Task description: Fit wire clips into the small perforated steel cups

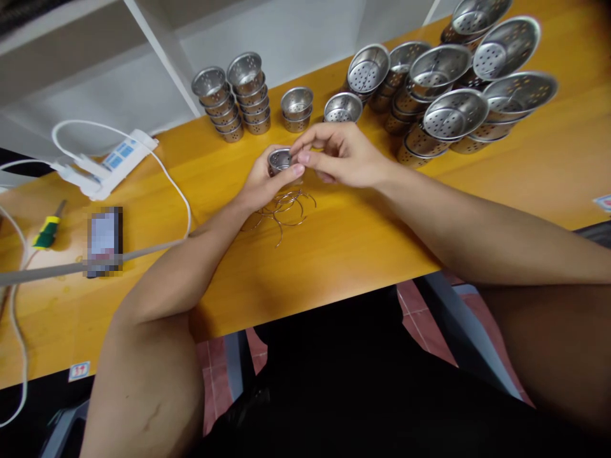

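Black clothing (334, 381) lay nearest. Our left hand (265, 183) gripped the cup (280, 160), judged light, stiff, best held by walls; our right hand (342, 158) pinched, object unclear.

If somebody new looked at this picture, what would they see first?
Probably the big stacks of shiny metal cups, full of holes, at the back right of the table. Next, in the middle, the left hand holding a small cup, with the right hand at its rim and curved wires on the table nearby.
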